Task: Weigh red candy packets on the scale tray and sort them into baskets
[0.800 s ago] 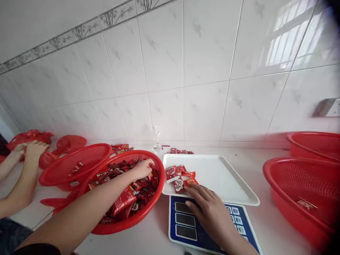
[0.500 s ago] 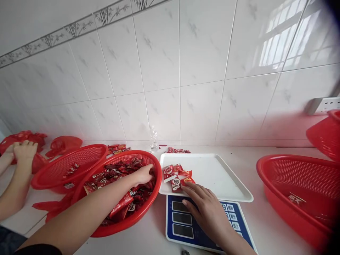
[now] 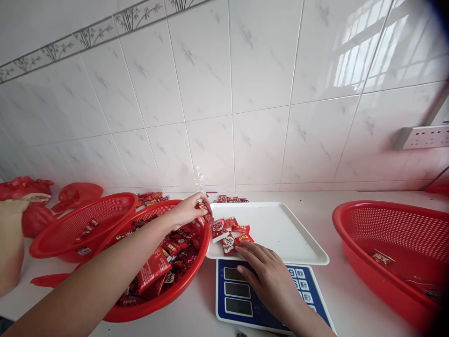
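My left hand is closed around small red wrapped packets, held over the far right rim of a red basket. Below it, the basket is heaped with similar red packets. My right hand is open, palm down over the blue panel of a digital scale. Its fingertips reach the near edge of the white tray and touch or nearly touch a few red packets at the tray's left side.
A second red basket with a few packets stands at left, beside red bags and another person's arm. A clear plastic bottle is by the tiled wall. Another red basket stands at right, below a power strip.
My left hand has risen out of the packets in the basket, now holding some near the tray. My right hand has stayed in place. The other person's arm has shifted at far left.
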Action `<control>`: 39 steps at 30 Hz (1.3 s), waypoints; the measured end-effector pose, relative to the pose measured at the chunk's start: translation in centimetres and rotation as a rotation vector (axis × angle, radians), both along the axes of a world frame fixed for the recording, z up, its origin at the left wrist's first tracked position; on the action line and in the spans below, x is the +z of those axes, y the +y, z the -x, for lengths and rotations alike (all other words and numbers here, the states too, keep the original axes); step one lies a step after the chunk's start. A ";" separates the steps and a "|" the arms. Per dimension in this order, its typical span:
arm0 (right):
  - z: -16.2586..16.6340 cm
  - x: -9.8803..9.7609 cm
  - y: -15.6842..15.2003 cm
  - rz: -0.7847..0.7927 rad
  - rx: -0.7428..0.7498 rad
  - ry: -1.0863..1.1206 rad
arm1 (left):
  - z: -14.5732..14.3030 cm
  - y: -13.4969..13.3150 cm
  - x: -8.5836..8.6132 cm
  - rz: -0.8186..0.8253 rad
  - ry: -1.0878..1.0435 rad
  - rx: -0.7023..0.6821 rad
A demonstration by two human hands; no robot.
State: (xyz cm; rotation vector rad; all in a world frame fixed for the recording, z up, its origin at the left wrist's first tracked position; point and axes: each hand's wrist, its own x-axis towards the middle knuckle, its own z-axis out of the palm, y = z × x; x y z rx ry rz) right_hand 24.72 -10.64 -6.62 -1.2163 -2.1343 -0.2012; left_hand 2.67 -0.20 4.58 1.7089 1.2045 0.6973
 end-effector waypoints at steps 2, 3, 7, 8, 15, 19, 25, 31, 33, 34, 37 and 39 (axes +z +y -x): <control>0.0 0.0 0.0 0.000 -0.002 0.007 | -1.1 -0.4 0.1 0.011 -0.060 -0.046; 0.0 0.0 0.0 -0.001 0.000 0.014 | -1.6 -0.6 0.2 0.019 -0.086 -0.063; 0.0 -0.3 0.0 -0.025 0.002 0.085 | -2.8 -1.0 0.2 0.092 -0.145 -0.103; 0.0 -0.4 0.0 -0.037 -0.004 0.119 | -3.0 -1.2 0.1 0.115 -0.151 -0.109; 0.2 -0.2 -0.5 -0.014 0.029 0.393 | -5.3 -3.8 -0.8 0.220 -0.177 -0.352; 0.3 0.5 -0.7 -0.015 0.105 0.518 | -6.6 -4.7 -1.3 0.201 -0.158 -0.442; -0.2 0.9 -0.4 -0.070 0.028 0.721 | -6.5 -2.2 -1.7 -0.038 0.014 -0.197; -0.7 0.9 -0.3 -0.113 -0.027 0.869 | -5.7 -1.3 -2.6 -0.311 0.372 -0.253; -0.6 0.8 -0.4 -0.131 -0.020 0.873 | -5.7 -1.7 -3.2 -0.325 0.486 -0.322; -0.6 0.8 -0.4 -0.134 -0.022 0.869 | -5.8 -1.9 -3.4 -0.324 0.540 -0.355; -0.6 0.8 -0.4 -0.138 -0.039 0.841 | -6.3 -2.3 -4.0 -0.298 0.685 -0.436; -0.6 0.8 -0.3 -0.145 -0.041 0.826 | -6.7 -2.0 -4.2 -0.312 0.732 -0.463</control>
